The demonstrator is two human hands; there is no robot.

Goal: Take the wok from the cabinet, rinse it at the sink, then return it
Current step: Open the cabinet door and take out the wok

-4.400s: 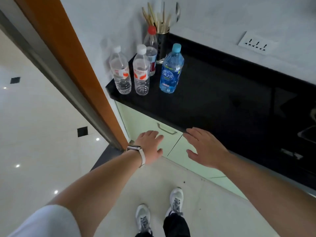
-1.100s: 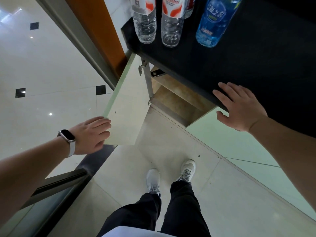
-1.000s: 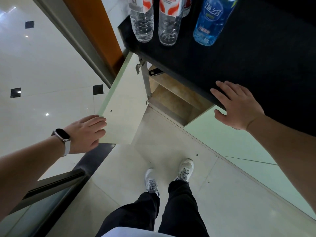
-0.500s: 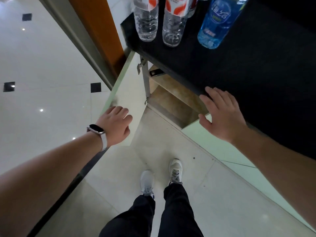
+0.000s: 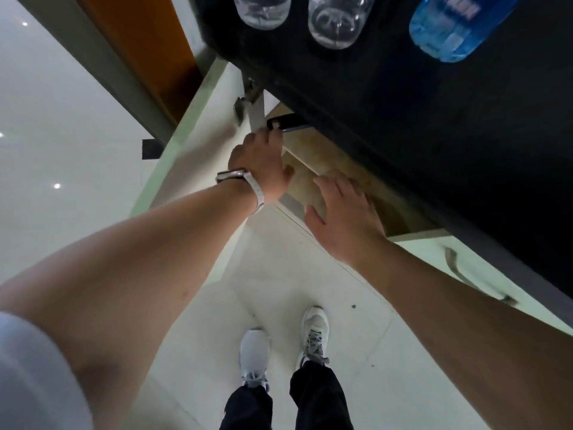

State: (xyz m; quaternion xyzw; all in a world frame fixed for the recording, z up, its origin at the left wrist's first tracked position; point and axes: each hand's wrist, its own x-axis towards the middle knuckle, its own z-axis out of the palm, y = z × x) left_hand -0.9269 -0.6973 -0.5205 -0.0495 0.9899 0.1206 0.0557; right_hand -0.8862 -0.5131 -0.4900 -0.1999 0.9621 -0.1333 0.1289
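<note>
The lower cabinet stands open, its pale green door [image 5: 198, 141] swung out to the left. Inside, under the black countertop [image 5: 403, 113], only a black handle end [image 5: 283, 123] shows; the wok's bowl is hidden. My left hand [image 5: 260, 169], with a watch on the wrist, reaches into the opening, and its fingertips are right at that handle, not closed round it. My right hand [image 5: 344, 218] hovers open, palm down, in front of the cabinet's tan shelf [image 5: 328, 162], holding nothing.
Two clear water bottles [image 5: 262, 10] [image 5: 336, 23] and a blue one [image 5: 449, 29] stand near the counter's front edge above the cabinet. The neighbouring door with a metal handle [image 5: 452, 262] is shut. An orange door frame [image 5: 139, 41] stands at left. My feet [image 5: 313, 333] are on pale tiles.
My left hand has left the door's edge and moved into the opening up to the black handle. My right hand dropped from the counter edge to the cabinet mouth. The view tilted down.
</note>
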